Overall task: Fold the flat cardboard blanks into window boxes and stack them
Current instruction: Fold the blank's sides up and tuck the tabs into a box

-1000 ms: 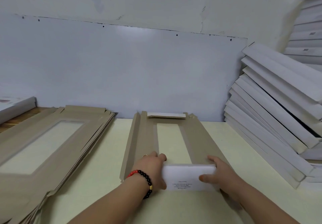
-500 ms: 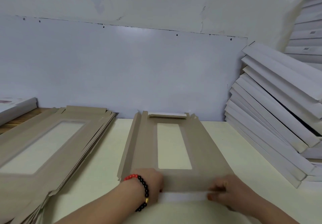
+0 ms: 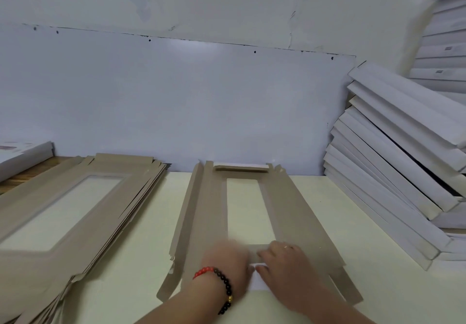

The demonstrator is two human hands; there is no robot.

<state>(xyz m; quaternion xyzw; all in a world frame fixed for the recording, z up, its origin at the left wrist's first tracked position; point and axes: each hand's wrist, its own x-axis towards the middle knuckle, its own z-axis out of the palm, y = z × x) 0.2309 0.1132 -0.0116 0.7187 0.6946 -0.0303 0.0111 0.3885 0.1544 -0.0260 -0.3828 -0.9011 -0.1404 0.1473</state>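
Observation:
A brown cardboard blank (image 3: pixel 298 210) with a long window cut-out lies flat in front of me on the cream table (image 3: pixel 373 268). Its far end flap (image 3: pixel 240 167) is folded over, and its left side flap stands slightly raised. My left hand (image 3: pixel 227 260), motion-blurred and wearing a red and black bead bracelet, and my right hand (image 3: pixel 285 268) press side by side on the blank's near end. A white sliver of the near flap (image 3: pixel 257 279) shows between them.
A pile of flat brown blanks (image 3: pixel 83 197) lies at the left. Folded white boxes (image 3: pixel 393 172) lean in a slanted stack at the right, with more behind them against the wall. Another white box (image 3: pixel 22 152) sits at the far left edge.
The white near flap, held upright a second ago, has been folded down. Both hands have slid from the flap's outer ends to its middle.

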